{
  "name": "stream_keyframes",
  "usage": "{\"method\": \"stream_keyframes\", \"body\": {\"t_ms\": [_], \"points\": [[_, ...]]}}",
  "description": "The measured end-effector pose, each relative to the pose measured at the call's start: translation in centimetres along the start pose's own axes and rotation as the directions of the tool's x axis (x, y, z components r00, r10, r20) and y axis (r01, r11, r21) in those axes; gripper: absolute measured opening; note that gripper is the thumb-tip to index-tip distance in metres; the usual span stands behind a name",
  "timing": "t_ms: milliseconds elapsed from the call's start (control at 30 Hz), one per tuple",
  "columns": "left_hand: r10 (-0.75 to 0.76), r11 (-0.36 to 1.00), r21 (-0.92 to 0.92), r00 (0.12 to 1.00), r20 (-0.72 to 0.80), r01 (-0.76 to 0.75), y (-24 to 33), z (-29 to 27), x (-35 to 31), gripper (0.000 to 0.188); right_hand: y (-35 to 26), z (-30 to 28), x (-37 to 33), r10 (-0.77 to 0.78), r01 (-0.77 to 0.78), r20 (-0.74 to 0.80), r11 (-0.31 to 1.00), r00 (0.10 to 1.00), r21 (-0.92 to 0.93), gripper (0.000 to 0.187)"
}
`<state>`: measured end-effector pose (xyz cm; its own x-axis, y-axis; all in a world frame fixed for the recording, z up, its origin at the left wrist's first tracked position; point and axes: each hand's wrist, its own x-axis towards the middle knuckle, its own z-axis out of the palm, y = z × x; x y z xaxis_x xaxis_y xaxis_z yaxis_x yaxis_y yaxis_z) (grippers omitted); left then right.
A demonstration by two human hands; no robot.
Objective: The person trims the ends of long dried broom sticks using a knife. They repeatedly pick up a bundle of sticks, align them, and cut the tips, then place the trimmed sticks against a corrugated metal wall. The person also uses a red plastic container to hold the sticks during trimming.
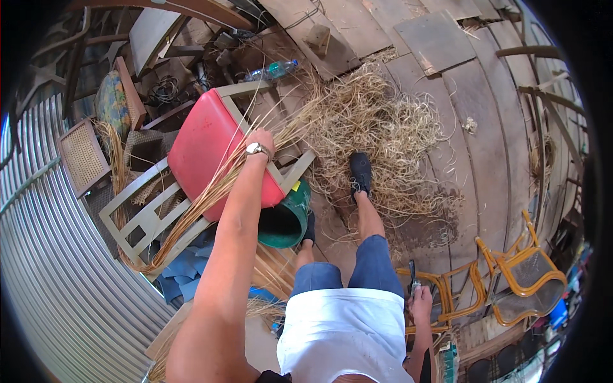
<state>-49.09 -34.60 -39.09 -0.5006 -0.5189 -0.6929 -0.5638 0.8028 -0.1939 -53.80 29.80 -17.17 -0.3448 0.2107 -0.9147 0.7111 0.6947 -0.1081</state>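
My left hand (pixel 260 139), with a watch on its wrist, is closed at a bundle of long, thin cane strips (pixel 203 196). The strips lie across a tipped chair with a red padded seat (pixel 203 137) and a pale wooden frame. Below the seat's edge, a green bucket (pixel 281 225) lies with its mouth toward me. Down by my right side, my right hand (pixel 420 305) grips a small tool with a dark end (pixel 412 269) and a shiny part; its exact kind is unclear.
A large heap of loose cane shavings (pixel 383 121) covers the plank floor around my foot. Bamboo-coloured chairs (pixel 520 274) stand at the right. Beyond the red seat lies a plastic bottle (pixel 273 69). Corrugated metal sheet (pixel 64 268) and stacked chair parts (pixel 84 156) line the left.
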Motion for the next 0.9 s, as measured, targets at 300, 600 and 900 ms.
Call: {"method": "stream_keyframes", "body": {"t_ms": [300, 600, 900], "points": [[-0.001, 0.987, -0.156, 0.984, -0.179, -0.027, 0.0, -5.2, -6.2, 0.019, -0.7, -0.4, 1.4, -0.089, 0.088, -0.012, 0.995, 0.996, -0.044, 0.023], [0.081, 0.978, -0.16, 0.949, -0.306, -0.135, -2.9, 0.8, -4.0, 0.017, -2.9, 1.1, 1.6, -0.179, 0.178, 0.041, 0.984, 0.983, 0.028, 0.022], [-0.053, 0.999, -0.016, 0.988, -0.144, 0.051, -0.5, 1.1, -2.6, 0.017, 0.6, 1.3, 0.5, -0.12, 0.119, 0.004, 0.976, 0.993, -0.18, 0.024]]}}
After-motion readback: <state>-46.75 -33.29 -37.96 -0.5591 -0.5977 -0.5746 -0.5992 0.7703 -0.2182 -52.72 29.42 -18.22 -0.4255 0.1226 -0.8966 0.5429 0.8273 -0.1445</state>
